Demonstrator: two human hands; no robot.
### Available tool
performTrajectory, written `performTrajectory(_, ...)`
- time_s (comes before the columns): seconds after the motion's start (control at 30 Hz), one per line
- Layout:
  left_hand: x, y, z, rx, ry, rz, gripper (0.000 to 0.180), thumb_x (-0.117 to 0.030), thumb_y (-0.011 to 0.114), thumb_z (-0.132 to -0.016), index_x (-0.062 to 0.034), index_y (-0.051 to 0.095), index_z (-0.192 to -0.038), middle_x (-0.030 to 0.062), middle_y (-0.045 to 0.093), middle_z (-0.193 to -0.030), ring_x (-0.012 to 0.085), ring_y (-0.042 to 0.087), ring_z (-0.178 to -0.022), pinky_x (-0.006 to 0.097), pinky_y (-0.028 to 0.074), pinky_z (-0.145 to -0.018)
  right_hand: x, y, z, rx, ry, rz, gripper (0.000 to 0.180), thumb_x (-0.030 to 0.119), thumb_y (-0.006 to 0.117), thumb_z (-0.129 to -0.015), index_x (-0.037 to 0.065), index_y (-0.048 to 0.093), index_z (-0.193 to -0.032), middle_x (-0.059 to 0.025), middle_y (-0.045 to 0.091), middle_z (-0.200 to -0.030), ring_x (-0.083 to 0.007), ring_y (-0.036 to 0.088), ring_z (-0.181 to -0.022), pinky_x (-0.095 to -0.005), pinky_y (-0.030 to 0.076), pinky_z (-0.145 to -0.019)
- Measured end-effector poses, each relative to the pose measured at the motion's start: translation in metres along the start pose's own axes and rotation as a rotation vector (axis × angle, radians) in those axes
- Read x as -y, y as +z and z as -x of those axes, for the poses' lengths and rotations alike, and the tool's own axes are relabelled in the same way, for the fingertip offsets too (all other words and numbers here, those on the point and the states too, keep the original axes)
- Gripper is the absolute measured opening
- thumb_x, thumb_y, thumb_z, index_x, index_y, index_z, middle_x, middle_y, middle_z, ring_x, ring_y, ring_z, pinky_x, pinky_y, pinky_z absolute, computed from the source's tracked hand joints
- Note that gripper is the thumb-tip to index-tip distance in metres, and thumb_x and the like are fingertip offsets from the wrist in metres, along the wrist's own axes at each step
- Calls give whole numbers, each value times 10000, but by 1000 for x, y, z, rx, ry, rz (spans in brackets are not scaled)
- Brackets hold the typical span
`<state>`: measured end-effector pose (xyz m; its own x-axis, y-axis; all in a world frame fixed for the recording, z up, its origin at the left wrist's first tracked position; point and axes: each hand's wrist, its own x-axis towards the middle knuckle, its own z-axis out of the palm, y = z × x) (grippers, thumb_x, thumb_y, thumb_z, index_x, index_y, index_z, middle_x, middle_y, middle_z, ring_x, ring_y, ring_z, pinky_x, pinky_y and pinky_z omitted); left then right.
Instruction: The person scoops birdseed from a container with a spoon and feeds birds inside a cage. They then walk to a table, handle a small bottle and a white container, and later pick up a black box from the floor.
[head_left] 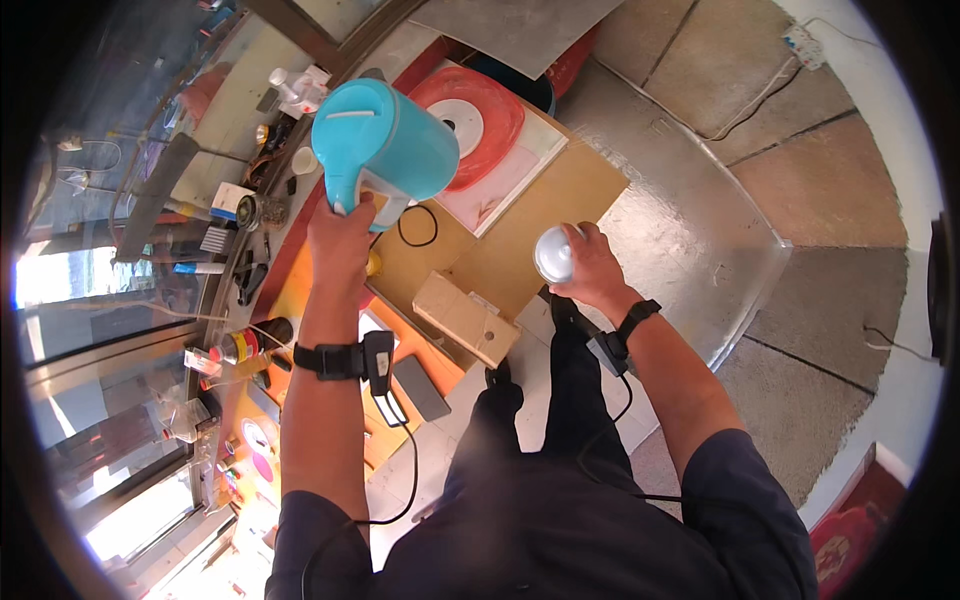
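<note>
My left hand [340, 235] is closed round the handle of a turquoise kettle [415, 150]. The kettle is held up over the left side of the brown board, its lid towards the upper left. My right hand [595, 268] grips a small, pale, round cup [553, 255] from its right side, to the right of the kettle and lower in the picture. What the cup contains cannot be made out. Partly behind the kettle lies a red round-cornered plastic piece [500, 100] bearing a white disc [468, 128] with a dark centre.
A cardboard box [465, 318] sits below the brown board [560, 190]. Along the window at left, a cluttered ledge holds a white bottle [290, 88], a jar [262, 212] and small tools. An orange desk [385, 425] stands beside my left forearm. Shiny metal sheeting [690, 230] covers the right.
</note>
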<state>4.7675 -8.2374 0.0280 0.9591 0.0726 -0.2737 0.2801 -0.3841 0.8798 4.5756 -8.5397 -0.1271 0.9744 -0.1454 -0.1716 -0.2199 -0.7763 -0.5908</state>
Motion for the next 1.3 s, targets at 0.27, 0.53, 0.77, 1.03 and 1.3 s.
performTrajectory(0.27, 16, 96, -92, -62, -26, 48, 310, -128, 719, -830, -56, 654, -1125, 25, 678, -965, 123, 647, -794, 292, 524, -631, -40, 2, -68, 151, -37, 8, 1072, 227, 934, -588, 135, 398, -1512, -174, 385, -1483, -394, 440, -1337, -422, 494, -1078)
performTrajectory(0.53, 8, 137, -101, -145, -5, 99, 180, -103, 712, -831, -32, 667, -990, 22, 653, -839, 106, 597, -680, 280, 470, -572, -54, 6, -90, 142, -134, -32, 983, 156, 879, -581, 126, 450, -1465, -188, 425, -1425, -421, 463, -1287, -469, 531, -1005)
performTrajectory(0.77, 5, 151, -90, -237, -69, 84, 178, -112, 701, -855, -25, 646, -1001, 33, 658, -876, 117, 612, -713, 282, 494, -607, -50, 5, -105, 225, -161, -11, 1031, 197, 931, -574, 129, 443, -1480, -167, 393, -1465, -397, 432, -1340, -437, 516, -1044)
performTrajectory(1.03, 2, 153, -89, -203, -89, -4, 227, -169, 745, -884, -34, 638, -1032, 49, 666, -920, 127, 624, -744, 304, 518, -636, -44, 4, -110, 269, -170, -38, 1049, 197, 950, -569, 136, 444, -1485, -155, 384, -1485, -384, 420, -1369, -429, 495, -1077)
performTrajectory(1.3, -6, 159, -90, -157, -169, 68, 329, -213, 783, -874, -18, 621, -1085, 64, 690, -942, 136, 645, -801, 308, 526, -666, -48, 6, -111, 226, -211, -29, 1072, 188, 956, -539, 154, 451, -1483, -138, 390, -1492, -365, 432, -1382, -429, 534, -1002)
